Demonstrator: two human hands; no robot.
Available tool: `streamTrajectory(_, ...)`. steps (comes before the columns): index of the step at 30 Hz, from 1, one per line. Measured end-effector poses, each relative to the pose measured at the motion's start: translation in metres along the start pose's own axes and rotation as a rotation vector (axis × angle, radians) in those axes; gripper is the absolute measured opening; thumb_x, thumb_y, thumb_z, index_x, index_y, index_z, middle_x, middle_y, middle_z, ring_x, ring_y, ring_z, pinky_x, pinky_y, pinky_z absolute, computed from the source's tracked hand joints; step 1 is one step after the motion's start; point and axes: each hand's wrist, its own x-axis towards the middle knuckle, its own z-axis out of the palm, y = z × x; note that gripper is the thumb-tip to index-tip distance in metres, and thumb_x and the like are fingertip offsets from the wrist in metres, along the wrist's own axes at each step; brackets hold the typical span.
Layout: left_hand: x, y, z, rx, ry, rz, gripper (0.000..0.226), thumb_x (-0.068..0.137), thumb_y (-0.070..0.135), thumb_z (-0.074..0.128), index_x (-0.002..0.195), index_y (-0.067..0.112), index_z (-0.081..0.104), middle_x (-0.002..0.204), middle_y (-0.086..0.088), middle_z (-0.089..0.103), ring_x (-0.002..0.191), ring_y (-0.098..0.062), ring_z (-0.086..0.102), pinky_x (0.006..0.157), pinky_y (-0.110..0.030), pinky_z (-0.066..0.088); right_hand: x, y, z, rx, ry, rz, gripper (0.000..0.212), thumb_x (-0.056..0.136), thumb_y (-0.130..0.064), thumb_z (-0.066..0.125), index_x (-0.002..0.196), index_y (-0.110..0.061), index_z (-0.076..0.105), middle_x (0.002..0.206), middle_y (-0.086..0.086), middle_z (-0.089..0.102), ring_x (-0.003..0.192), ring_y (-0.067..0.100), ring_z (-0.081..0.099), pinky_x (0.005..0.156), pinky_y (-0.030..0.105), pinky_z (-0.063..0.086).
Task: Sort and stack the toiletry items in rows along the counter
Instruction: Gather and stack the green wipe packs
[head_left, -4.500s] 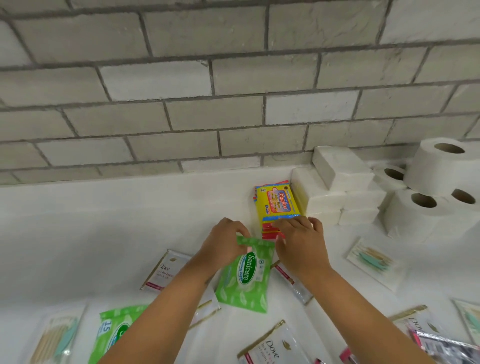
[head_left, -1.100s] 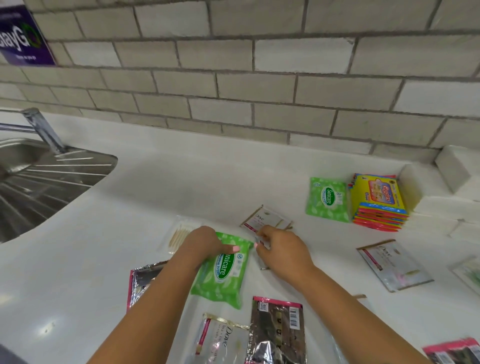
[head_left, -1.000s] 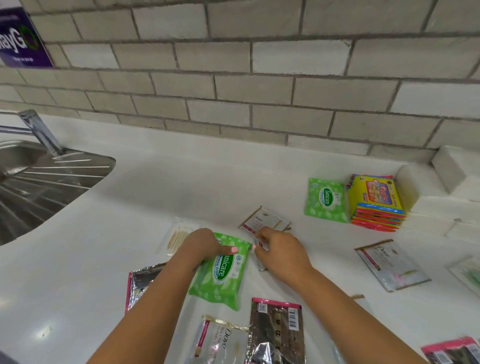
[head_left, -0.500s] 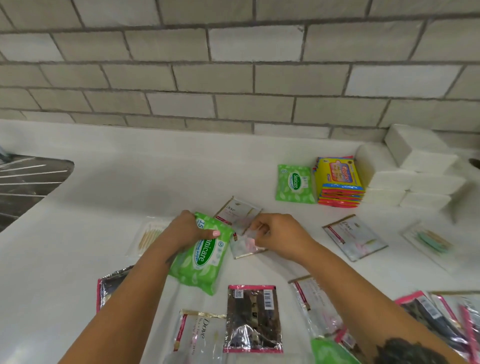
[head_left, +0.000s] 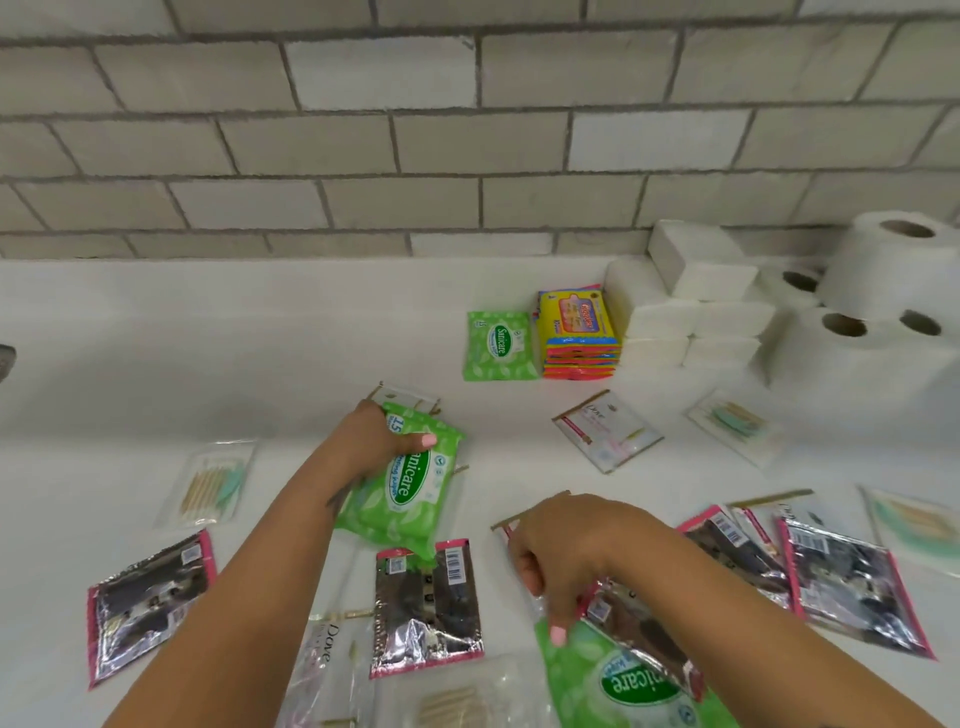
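Note:
My left hand (head_left: 382, 447) grips a green Sanicare wipes pack (head_left: 410, 493) by its top edge, at the middle of the white counter (head_left: 260, 353). My right hand (head_left: 566, 551) is near the front, fingers curled down onto the top edge of a second green Sanicare pack (head_left: 623, 686); a silver-pink sachet (head_left: 644, 639) lies across that pack, under my wrist. Along the back wall a third green pack (head_left: 498, 345) lies flat beside a yellow-red packet stack (head_left: 576, 327).
White napkin blocks (head_left: 691, 306) and toilet rolls (head_left: 883, 291) fill the back right. Dove sachets (head_left: 608, 431), cotton-bud packs (head_left: 210, 483) and silver-pink sachets (head_left: 426, 608) lie scattered over the front. The sink's edge (head_left: 5, 358) shows at far left.
My right hand left the Dove sachet in the middle and came down to the near right, onto the second green pack. My left hand still holds its pack. The view swung right.

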Motion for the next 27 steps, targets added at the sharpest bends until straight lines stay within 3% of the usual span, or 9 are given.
streamTrajectory(2, 0.000, 0.002, 0.003, 0.001, -0.036, 0.016, 0.064, 0.067, 0.045, 0.079, 0.102, -0.003, 0.055, 0.101, -0.010, 0.068, 0.092, -0.026, 0.066, 0.085, -0.037, 0.052, 0.000, -0.003, 0.008, -0.090, 0.031, 0.005, 0.044, 0.059, -0.033, 0.086, 0.093, -0.015, 0.065, 0.091, -0.002, 0.065, 0.084, 0.017, 0.060, 0.064, 0.027, 0.043)
streamTrajectory(6, 0.023, -0.019, 0.011, 0.002, -0.064, 0.046, 0.130, 0.017, 0.084, 0.070, 0.118, 0.004, 0.056, 0.102, -0.010, 0.070, 0.089, -0.024, 0.068, 0.083, -0.042, 0.056, 0.000, -0.005, 0.014, -0.193, 0.060, 0.005, 0.033, 0.060, -0.036, 0.085, 0.081, -0.020, 0.066, 0.085, -0.004, 0.067, 0.084, 0.017, 0.060, 0.066, 0.028, 0.043)
streamTrajectory(10, -0.002, -0.003, 0.018, 0.026, -0.037, -0.029, 0.094, 0.063, 0.056, 0.075, 0.123, -0.009, 0.045, 0.106, -0.015, 0.063, 0.086, -0.023, 0.060, 0.061, -0.029, 0.047, -0.001, -0.005, 0.018, -0.226, 0.082, 0.000, 0.030, 0.065, -0.033, 0.083, 0.087, -0.018, 0.070, 0.087, -0.002, 0.066, 0.087, 0.019, 0.060, 0.071, 0.029, 0.045)
streamTrajectory(12, 0.000, -0.005, 0.024, 0.001, -0.026, -0.059, 0.092, 0.065, 0.052, 0.075, 0.124, -0.009, 0.042, 0.110, -0.014, 0.062, 0.094, -0.025, 0.061, 0.068, -0.031, 0.048, 0.002, -0.003, 0.022, -0.205, 0.091, 0.010, 0.033, 0.067, -0.031, 0.082, 0.094, -0.015, 0.071, 0.098, 0.001, 0.068, 0.095, 0.021, 0.062, 0.074, 0.030, 0.046)
streamTrajectory(14, 0.001, -0.005, 0.024, -0.032, -0.016, -0.053, 0.078, 0.067, 0.049, 0.075, 0.115, -0.004, 0.045, 0.095, -0.010, 0.063, 0.082, -0.020, 0.060, 0.065, -0.030, 0.048, 0.002, -0.001, 0.021, -0.151, 0.090, 0.008, 0.031, 0.069, -0.029, 0.081, 0.094, -0.014, 0.071, 0.099, 0.002, 0.069, 0.095, 0.021, 0.062, 0.074, 0.030, 0.046)
streamTrajectory(18, 0.004, -0.012, 0.026, -0.093, -0.004, -0.048, 0.082, 0.065, 0.050, 0.078, 0.120, -0.002, 0.047, 0.106, -0.014, 0.065, 0.091, -0.026, 0.064, 0.069, -0.032, 0.052, -0.001, 0.015, 0.013, 0.148, 0.066, -0.044, 0.014, 0.069, -0.019, 0.079, 0.077, -0.015, 0.069, 0.068, -0.004, 0.060, 0.067, 0.012, 0.055, 0.066, 0.029, 0.045)
streamTrajectory(21, 0.003, -0.013, 0.031, -0.149, 0.031, -0.002, 0.069, 0.069, 0.043, 0.079, 0.116, 0.001, 0.051, 0.108, -0.012, 0.066, 0.091, -0.024, 0.065, 0.061, -0.026, 0.048, 0.002, 0.034, 0.008, 0.381, 0.102, -0.092, 0.021, 0.074, -0.013, 0.076, 0.065, -0.019, 0.058, 0.050, -0.012, 0.052, 0.048, 0.001, 0.046, 0.058, 0.023, 0.040)
streamTrajectory(24, 0.006, -0.005, 0.029, -0.186, 0.081, 0.008, 0.059, 0.074, 0.035, 0.078, 0.114, 0.002, 0.049, 0.107, -0.007, 0.064, 0.089, -0.020, 0.061, 0.057, -0.022, 0.042, 0.016, 0.049, -0.009, 0.570, 0.222, -0.153, 0.024, 0.080, -0.009, 0.072, 0.070, -0.021, 0.054, 0.040, -0.014, 0.048, 0.038, -0.001, 0.040, 0.050, 0.020, 0.035)
streamTrajectory(27, 0.012, 0.001, 0.027, -0.210, 0.113, 0.031, 0.055, 0.076, 0.032, 0.077, 0.112, 0.002, 0.049, 0.110, -0.012, 0.064, 0.092, -0.023, 0.061, 0.070, -0.029, 0.048, 0.031, 0.058, -0.021, 0.793, 0.365, -0.200, 0.017, 0.084, -0.003, 0.065, 0.084, -0.018, 0.057, 0.042, -0.012, 0.045, 0.040, 0.004, 0.034, 0.046, 0.021, 0.030)
